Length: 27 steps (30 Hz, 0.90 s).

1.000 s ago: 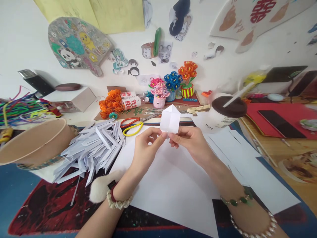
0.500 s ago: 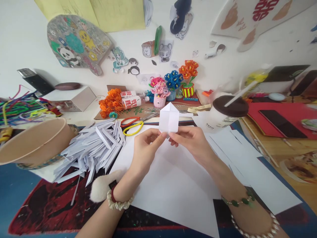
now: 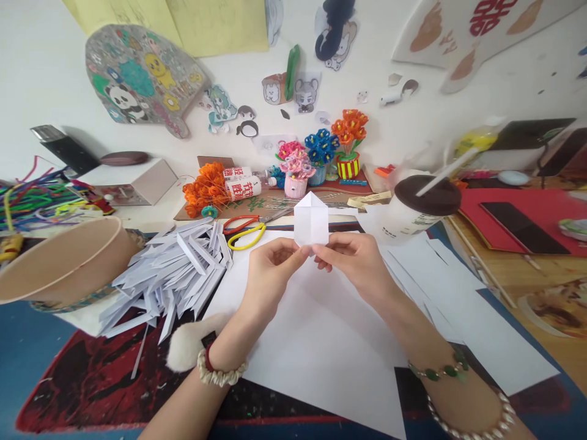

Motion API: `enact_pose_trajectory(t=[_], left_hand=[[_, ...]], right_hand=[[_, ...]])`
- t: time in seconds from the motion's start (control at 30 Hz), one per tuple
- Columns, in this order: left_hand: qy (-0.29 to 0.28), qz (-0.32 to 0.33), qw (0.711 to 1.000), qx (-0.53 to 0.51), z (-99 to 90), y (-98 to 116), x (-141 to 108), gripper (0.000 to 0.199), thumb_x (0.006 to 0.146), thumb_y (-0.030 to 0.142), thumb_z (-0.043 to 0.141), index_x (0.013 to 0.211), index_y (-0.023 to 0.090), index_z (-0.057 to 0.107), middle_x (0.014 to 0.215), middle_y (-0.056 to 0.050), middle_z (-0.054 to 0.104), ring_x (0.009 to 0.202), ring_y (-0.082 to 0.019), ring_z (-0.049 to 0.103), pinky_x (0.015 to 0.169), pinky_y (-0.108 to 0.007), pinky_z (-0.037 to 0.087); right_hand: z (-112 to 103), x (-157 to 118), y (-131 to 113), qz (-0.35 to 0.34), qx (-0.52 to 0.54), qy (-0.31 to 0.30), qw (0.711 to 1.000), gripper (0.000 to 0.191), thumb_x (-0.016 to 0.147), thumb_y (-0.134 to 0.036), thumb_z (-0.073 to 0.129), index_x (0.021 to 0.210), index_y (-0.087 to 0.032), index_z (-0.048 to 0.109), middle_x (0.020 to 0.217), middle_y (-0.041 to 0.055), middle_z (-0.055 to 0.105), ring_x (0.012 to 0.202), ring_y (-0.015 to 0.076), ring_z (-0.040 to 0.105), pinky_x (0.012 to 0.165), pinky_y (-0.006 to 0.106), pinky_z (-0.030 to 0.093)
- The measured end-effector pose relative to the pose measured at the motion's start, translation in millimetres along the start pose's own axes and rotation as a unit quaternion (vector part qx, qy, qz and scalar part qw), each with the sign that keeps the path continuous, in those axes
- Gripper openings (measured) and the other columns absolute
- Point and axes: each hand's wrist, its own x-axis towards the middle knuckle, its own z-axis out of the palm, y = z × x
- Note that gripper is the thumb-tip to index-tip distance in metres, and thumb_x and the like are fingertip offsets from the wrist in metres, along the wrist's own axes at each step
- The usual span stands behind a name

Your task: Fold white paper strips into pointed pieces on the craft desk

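Since the earlier frames the folded piece (image 3: 311,223) has straightened a little, its peak coming back toward the left hand (image 3: 271,269) from a slight lean toward the right hand (image 3: 356,260), while both hands stay almost where they were. The broad white sheet (image 3: 321,348) lies beneath the hands, perhaps as a clean surface to work over. Loose sheets (image 3: 490,342) spread beyond the right forearm, seemingly within easy reach. The heap (image 3: 174,263) of folded strips sits beyond the left wrist, likely gathered there out of the way, with the bowl (image 3: 92,260) farther left, just beside it. The cup (image 3: 401,223) stands past the right hand, off the broad sheet, and the scissors (image 3: 263,228) lie ahead of the left hand, handles toward the person. Each hand pinches the piece's lower edge between thumb and fingers, thumbs in front and close together; so held, its pointed top stays upright and its creased face shows. As for writing, the white fan (image 3: 438,27) high beyond the right hand bears a red 囍; the cup's print is too small to read; the bottles (image 3: 243,188) ahead of the left hand carry bold red Chinese characters, not surely legible.
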Motion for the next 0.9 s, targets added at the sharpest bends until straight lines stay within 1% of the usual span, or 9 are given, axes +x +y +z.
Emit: enact_pose_trajectory(t=[0.2, 0.37, 0.53, 0.63, 0.73, 0.8, 0.9], left_hand=[[0.010, 0.005, 1.000, -0.012, 0.9, -1.2, 0.7, 0.015, 0.074, 0.026, 0.074, 0.068, 0.016, 0.065, 0.068, 0.001, 0.067, 0.065, -0.011, 0.061, 0.067, -0.024, 0.048], [0.010, 0.009, 1.000, -0.024, 1.2, -2.7, 0.5, 0.018, 0.075, 0.024, 0.074, 0.063, 0.016, 0.063, 0.060, 0.003, 0.062, 0.057, -0.008, 0.056, 0.062, -0.021, 0.046], [0.021, 0.001, 0.999, -0.033, 2.0, -5.4, 0.7, 0.020, 0.073, 0.023, 0.076, 0.059, 0.015, 0.063, 0.058, 0.003, 0.060, 0.057, -0.007, 0.052, 0.059, -0.019, 0.042], [0.020, -0.001, 1.000, -0.014, 1.4, -6.0, 1.6, 0.021, 0.073, 0.025, 0.075, 0.058, 0.015, 0.063, 0.058, 0.003, 0.059, 0.057, -0.007, 0.049, 0.057, -0.019, 0.040], [0.015, 0.001, 1.000, 0.027, -0.6, -5.1, 2.3, 0.023, 0.075, 0.031, 0.073, 0.061, 0.015, 0.064, 0.061, 0.002, 0.059, 0.057, -0.007, 0.046, 0.055, -0.020, 0.036], [0.020, 0.012, 0.998, 0.052, -1.9, -4.8, 2.4, 0.023, 0.077, 0.035, 0.070, 0.065, 0.016, 0.066, 0.065, 0.002, 0.060, 0.058, -0.007, 0.045, 0.055, -0.021, 0.035], [0.043, 0.040, 0.996, 0.073, -2.1, -6.3, 2.0, 0.022, 0.079, 0.034, 0.068, 0.067, 0.016, 0.067, 0.066, 0.001, 0.062, 0.059, -0.008, 0.047, 0.056, -0.021, 0.037]], right_hand=[[0.7, 0.0, 0.9, 0.011, 0.013, -0.012, 1.000, 0.012, 0.075, -0.031, 0.074, 0.073, -0.019, 0.074, 0.065, 0.0031, 0.067, 0.060, 0.0146, 0.060, 0.054, 0.029, 0.049], [0.6, 0.2, 2.0, 0.017, 0.016, -0.021, 1.000, 0.010, 0.076, -0.028, 0.072, 0.076, -0.018, 0.074, 0.068, 0.0033, 0.069, 0.062, 0.0141, 0.061, 0.055, 0.027, 0.049], [1.2, 1.2, 4.2, 0.016, 0.017, -0.022, 0.999, 0.009, 0.076, -0.026, 0.072, 0.076, -0.018, 0.074, 0.068, 0.0026, 0.068, 0.062, 0.0133, 0.061, 0.055, 0.026, 0.048], [0.9, 1.4, 5.5, 0.014, 0.018, -0.018, 1.000, 0.007, 0.075, -0.025, 0.072, 0.074, -0.018, 0.073, 0.067, 0.0020, 0.067, 0.061, 0.0126, 0.060, 0.054, 0.026, 0.047], [-0.1, 1.0, 5.7, 0.014, 0.015, -0.015, 1.000, 0.008, 0.075, -0.025, 0.072, 0.072, -0.018, 0.073, 0.065, 0.0014, 0.066, 0.059, 0.0120, 0.058, 0.054, 0.026, 0.046], [-0.6, 0.6, 5.4, 0.018, 0.013, -0.013, 1.000, 0.009, 0.075, -0.026, 0.072, 0.072, -0.018, 0.073, 0.062, 0.0007, 0.064, 0.058, 0.0116, 0.056, 0.054, 0.026, 0.046], [-0.5, 0.3, 4.6, 0.023, 0.009, -0.006, 1.000, 0.009, 0.075, -0.026, 0.072, 0.071, -0.018, 0.073, 0.060, 0.0004, 0.064, 0.056, 0.0115, 0.056, 0.054, 0.026, 0.046]])
